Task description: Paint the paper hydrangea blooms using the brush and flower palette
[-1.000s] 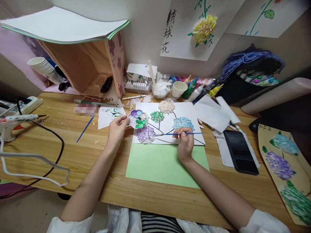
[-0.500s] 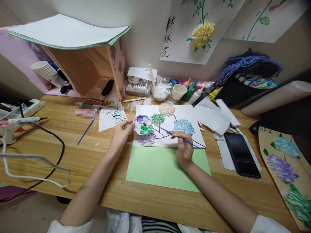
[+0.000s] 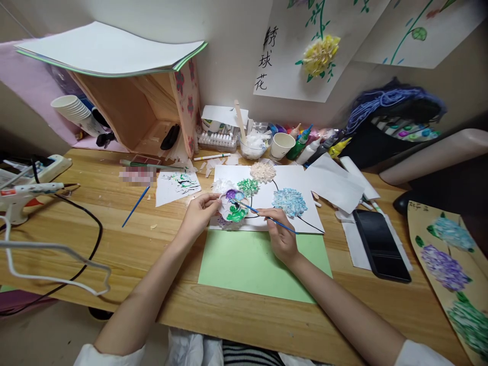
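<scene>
My left hand (image 3: 201, 215) grips a small flower-shaped paint palette (image 3: 233, 206) with purple, blue and green paint, held just above the lower left of a white sheet (image 3: 301, 178). My right hand (image 3: 280, 236) pinches a thin blue paintbrush (image 3: 284, 224); its tip rests in the palette. The white sheet bears textured flowers: cream (image 3: 263, 171), green (image 3: 248, 186) and blue (image 3: 289, 201), with black stems. A purple flower is mostly hidden under the palette. A green paper sheet (image 3: 259, 264) lies under my right wrist.
A second blue brush (image 3: 134, 206) and a paint-smeared scrap (image 3: 177, 183) lie to the left. A glue gun (image 3: 23, 194) and black cable sit at far left. A black phone (image 3: 381, 244) lies right. Paint bottles, a paper cup (image 3: 281, 144) and a wooden box line the back wall.
The palette has moved right and down over the purple flower. My right hand has swung the brush from the sheet up to the palette, tip now in the paint.
</scene>
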A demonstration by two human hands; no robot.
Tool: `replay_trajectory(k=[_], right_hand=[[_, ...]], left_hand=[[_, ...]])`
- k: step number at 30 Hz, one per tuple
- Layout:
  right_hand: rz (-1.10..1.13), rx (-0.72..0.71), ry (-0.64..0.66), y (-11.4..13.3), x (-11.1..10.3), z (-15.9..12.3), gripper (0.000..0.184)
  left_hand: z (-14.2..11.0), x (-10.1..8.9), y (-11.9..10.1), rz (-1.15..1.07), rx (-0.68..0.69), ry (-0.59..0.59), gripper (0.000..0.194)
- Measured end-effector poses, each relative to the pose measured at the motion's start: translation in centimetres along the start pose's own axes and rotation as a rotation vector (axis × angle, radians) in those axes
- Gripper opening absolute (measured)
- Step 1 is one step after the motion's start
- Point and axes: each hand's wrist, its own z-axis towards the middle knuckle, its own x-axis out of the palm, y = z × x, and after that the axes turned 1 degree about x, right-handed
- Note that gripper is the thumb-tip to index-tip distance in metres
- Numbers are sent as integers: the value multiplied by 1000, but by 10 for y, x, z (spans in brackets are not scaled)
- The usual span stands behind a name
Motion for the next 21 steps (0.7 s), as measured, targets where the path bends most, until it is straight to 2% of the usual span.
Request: replay_trajectory(k=[2,4,7,9,12,15,21], right_hand=[[21,-9,-51,0,1,-1,24],[68,-11,-163,0,1,-2,21],[183,41,-349,-1,2,-1,17],[254,114,-421,-3,2,1,17],[323,239,-457,-7,1,4,17],[344,327,-462,-8,0,7,16],[352,390,-395,-6,0,8,17]], left_hand=[[0,0,-1,7,1,3,41],[0,-1,-2,5,6,-12,40],[4,-7,-4,-8,7,-113,37],[8,-14,-5,-18,20,-192,35],[15,-23,-5,-35,57,-254,33],[18,-26,-3,-49,73,-260,35],[16,-21,-2,-41,50,-231,31]])
